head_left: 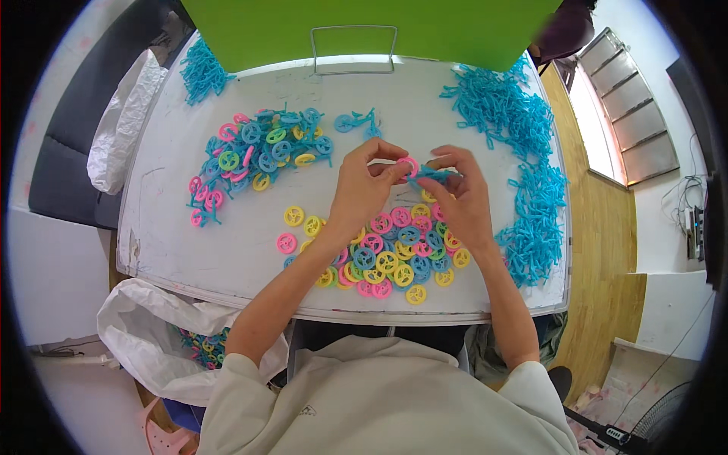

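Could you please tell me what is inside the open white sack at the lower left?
The open white sack holds a jumble of small coloured pieces, many blue; whatever lies beneath the top layer is covered.

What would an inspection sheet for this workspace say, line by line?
Surface: white tabletop, scuffed, worn at its left edge.
Job's things: loose spoked wheels in mixed colours, nearest the person; blue sticks heaped along the right and at upper left; mixed heap of sticks and wheels at left.
Grip: left hand pinches a pink spoked wheel; right hand holds blue stick pieces, count unclear.
Clutter: open white sack at lower left, coloured pieces inside; crumpled white sack at upper left.
Cables: loose dark cables at far right.
Surroundings: green panel at the far edge; fan at lower right; another person partly visible.
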### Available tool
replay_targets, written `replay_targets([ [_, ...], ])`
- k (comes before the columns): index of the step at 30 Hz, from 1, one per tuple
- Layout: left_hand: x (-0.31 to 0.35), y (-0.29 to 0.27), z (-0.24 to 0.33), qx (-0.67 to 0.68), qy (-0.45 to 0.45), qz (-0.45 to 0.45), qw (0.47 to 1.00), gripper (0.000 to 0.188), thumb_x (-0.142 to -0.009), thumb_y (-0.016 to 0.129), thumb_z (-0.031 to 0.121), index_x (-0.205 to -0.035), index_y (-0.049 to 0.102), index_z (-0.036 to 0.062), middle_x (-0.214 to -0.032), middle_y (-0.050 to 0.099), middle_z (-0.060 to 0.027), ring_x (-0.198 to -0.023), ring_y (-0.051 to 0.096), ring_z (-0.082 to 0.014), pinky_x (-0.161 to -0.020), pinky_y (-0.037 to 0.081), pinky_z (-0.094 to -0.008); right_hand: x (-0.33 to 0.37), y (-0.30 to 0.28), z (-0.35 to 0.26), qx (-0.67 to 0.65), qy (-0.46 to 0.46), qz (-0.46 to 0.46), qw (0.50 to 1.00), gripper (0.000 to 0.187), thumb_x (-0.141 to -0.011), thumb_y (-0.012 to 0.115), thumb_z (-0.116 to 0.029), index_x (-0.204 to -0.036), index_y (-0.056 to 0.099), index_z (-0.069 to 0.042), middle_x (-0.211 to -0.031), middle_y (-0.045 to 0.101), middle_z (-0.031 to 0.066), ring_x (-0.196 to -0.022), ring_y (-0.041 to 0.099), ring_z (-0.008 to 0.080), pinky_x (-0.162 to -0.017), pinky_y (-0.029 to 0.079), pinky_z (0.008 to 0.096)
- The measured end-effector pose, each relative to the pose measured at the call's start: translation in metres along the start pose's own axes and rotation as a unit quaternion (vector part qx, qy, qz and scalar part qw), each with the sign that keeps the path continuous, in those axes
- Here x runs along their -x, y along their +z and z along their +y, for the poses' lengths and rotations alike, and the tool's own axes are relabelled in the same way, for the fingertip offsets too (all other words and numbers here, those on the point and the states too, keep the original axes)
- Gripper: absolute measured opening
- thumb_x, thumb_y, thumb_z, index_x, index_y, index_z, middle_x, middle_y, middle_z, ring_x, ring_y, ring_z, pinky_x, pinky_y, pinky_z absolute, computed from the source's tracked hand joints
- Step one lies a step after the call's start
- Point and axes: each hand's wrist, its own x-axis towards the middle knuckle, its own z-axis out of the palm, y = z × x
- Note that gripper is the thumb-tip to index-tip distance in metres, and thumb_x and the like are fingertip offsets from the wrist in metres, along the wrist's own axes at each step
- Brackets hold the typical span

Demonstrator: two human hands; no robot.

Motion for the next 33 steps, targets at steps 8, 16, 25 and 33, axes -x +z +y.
replay_targets([
  [8, 0.002, 0.000, 0.002, 0.011, 0.003, -0.033, 0.999, 0.022, -0.089, 0.060, 0.006, -0.109, 0.061, -0.0027, -0.101, 0.064, -0.0108, -0.090, 0.063, -0.0153, -0.083, 0.054, -0.0282, -0.002, -0.004, -0.003, 0.088, -0.080, -0.026, 0.993, 0.028, -0.079, 0.067, 0.005, -0.106, 0.065, -0.001, -0.103, 0.061, 0.0056, -0.088, 0.061, 0.0119, -0.075, 0.052, 0.0237],
  [16, 0.004, 0.003, 0.005, 0.044, -0.021, -0.024, 0.999, 0.022, -0.091, 0.058, 0.005, -0.112, 0.063, -0.0020, -0.100, 0.064, -0.0093, -0.090, 0.063, -0.0134, -0.082, 0.055, -0.0250, -0.001, -0.007, -0.013, 0.102, -0.009, 0.006, 0.995, 0.031, -0.082, 0.066, 0.003, -0.112, 0.063, -0.001, -0.087, 0.066, 0.0040, -0.077, 0.062, 0.0088, -0.071, 0.051, 0.0220],
  [25, 0.005, 0.004, 0.001, 0.056, 0.005, -0.003, 0.998, 0.021, -0.091, 0.055, 0.001, -0.109, 0.064, -0.0038, -0.094, 0.065, -0.0130, -0.084, 0.066, -0.0169, -0.075, 0.057, -0.0255, -0.003, 0.001, -0.006, -0.024, 0.091, 0.021, 0.995, 0.030, -0.082, 0.070, -0.002, -0.111, 0.064, 0.001, -0.072, 0.062, -0.0011, -0.067, 0.056, 0.0033, -0.058, 0.046, 0.0174],
  [33, 0.005, 0.007, -0.009, -0.024, 0.043, 0.013, 0.999, 0.019, -0.091, 0.055, 0.003, -0.106, 0.064, -0.0045, -0.097, 0.064, -0.0121, -0.088, 0.065, -0.0171, -0.077, 0.056, -0.0266, 0.002, -0.001, -0.007, 0.124, 0.051, 0.030, 0.990, 0.025, -0.083, 0.069, -0.004, -0.107, 0.064, 0.001, -0.074, 0.065, 0.0022, -0.070, 0.061, 0.0060, -0.063, 0.049, 0.0197],
])
